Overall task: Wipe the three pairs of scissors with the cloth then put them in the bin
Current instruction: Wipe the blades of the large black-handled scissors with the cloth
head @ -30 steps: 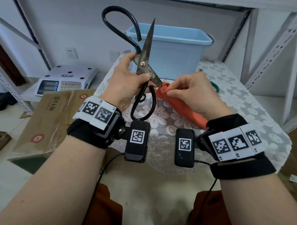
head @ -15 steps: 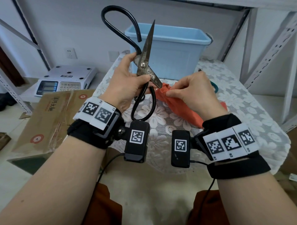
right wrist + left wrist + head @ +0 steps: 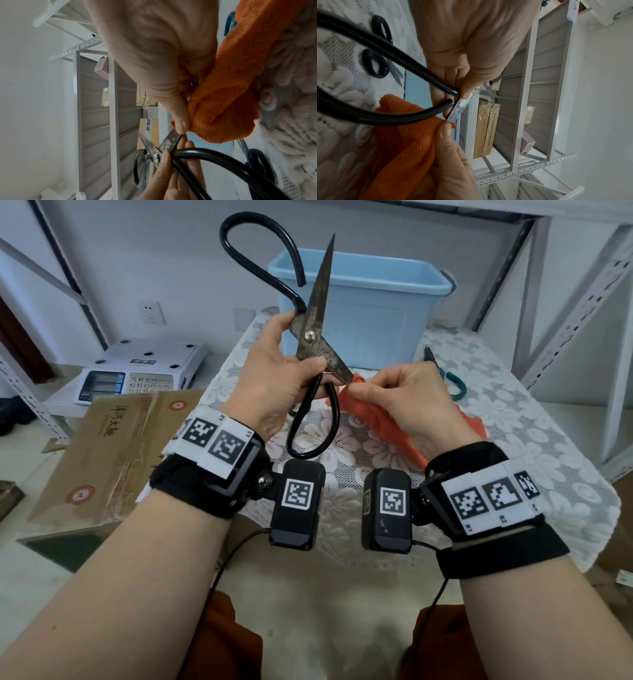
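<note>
My left hand (image 3: 277, 371) grips large black-handled scissors (image 3: 313, 337) near the pivot, blades spread wide above the table. One rusty blade points up; the other blade's tip (image 3: 456, 112) meets the orange cloth (image 3: 380, 419). My right hand (image 3: 400, 395) pinches that cloth (image 3: 223, 108) around the lower blade tip. A teal-handled pair of scissors (image 3: 452, 380) lies on the table behind my right hand. A small black-handled pair (image 3: 380, 54) lies on the lace cover by the bin. The light blue bin (image 3: 363, 302) stands at the table's back.
A white lace cloth covers the table (image 3: 513, 440). A weighing scale (image 3: 137, 368) and a flattened cardboard box (image 3: 113, 446) sit to the left. Grey metal shelving (image 3: 582, 302) with boxes stands to the right and behind.
My right hand has slid the cloth down the lower blade to its tip. The left hand and scissors have barely moved.
</note>
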